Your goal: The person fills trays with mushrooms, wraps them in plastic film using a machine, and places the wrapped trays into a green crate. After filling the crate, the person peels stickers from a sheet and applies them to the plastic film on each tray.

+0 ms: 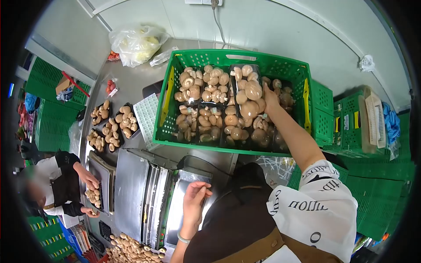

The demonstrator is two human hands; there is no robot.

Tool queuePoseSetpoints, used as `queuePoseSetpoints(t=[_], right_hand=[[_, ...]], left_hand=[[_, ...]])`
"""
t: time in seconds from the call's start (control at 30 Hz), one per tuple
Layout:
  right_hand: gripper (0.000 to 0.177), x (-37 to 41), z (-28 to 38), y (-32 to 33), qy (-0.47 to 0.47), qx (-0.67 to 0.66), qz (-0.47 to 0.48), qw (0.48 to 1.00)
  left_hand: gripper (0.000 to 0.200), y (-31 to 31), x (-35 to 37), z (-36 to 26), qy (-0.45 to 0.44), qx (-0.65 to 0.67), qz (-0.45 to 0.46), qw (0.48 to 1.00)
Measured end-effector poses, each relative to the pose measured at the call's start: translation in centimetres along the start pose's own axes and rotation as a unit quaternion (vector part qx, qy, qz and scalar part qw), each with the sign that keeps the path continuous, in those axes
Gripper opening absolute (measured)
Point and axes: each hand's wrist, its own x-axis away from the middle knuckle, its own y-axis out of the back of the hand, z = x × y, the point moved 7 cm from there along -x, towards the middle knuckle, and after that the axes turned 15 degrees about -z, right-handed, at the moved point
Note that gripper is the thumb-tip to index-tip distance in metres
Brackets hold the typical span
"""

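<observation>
My right hand (271, 101) reaches into the green crate (197, 147) and grips the right side of a wrapped tray of mushrooms (251, 91). That tray lies on top of other wrapped mushroom trays (215, 83) that fill much of the crate. My left hand (196, 201) is over the wrapping machine (175, 210), its fingers curled together with nothing visible in them. A white label sheet (147, 113) lies against the crate's left side.
Across the table a co-worker (55, 184) handles mushrooms (93, 197) at a scale. Unwrapped mushroom trays (126, 122) stand to the left. Loose mushrooms (131, 250) are heaped at the bottom. A plastic bag (138, 44) sits by the wall; more green crates (322, 111) stand on the right.
</observation>
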Motion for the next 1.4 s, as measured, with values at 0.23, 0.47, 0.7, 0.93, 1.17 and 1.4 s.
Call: queuePoseSetpoints(t=[0.23,0.47,0.7,0.93,1.17,1.4], right_hand=[[0.031,-4.9,-1.3,-3.0,0.276,0.177,-0.149,0.933],[0.042,4.6,3.7,-6.0,0.590,0.313,-0.024,0.744],[0.064,-0.2,1.0,-7.5,0.546,0.406,0.149,0.718],[0.042,21.5,0.3,-15.5,0.523,0.235,0.275,0.772],[0.036,50.6,-17.5,-26.7,0.526,0.268,0.679,0.436],[0.054,62.2,-35.8,-42.5,0.227,0.346,0.732,0.542]], left_hand=[[0.011,0.4,-1.2,0.2,0.006,-0.003,-0.019,1.000],[0.009,3.2,-1.3,0.4,-0.024,-0.002,-0.050,0.998],[0.015,7.9,-0.7,0.4,-0.048,0.010,-0.007,0.999],[0.026,31.4,4.0,-6.2,-0.221,0.089,-0.307,0.922],[0.030,52.2,4.6,-7.7,-0.245,0.128,-0.510,0.814],[0.050,65.0,-1.7,-8.8,-0.226,0.089,-0.528,0.814]])
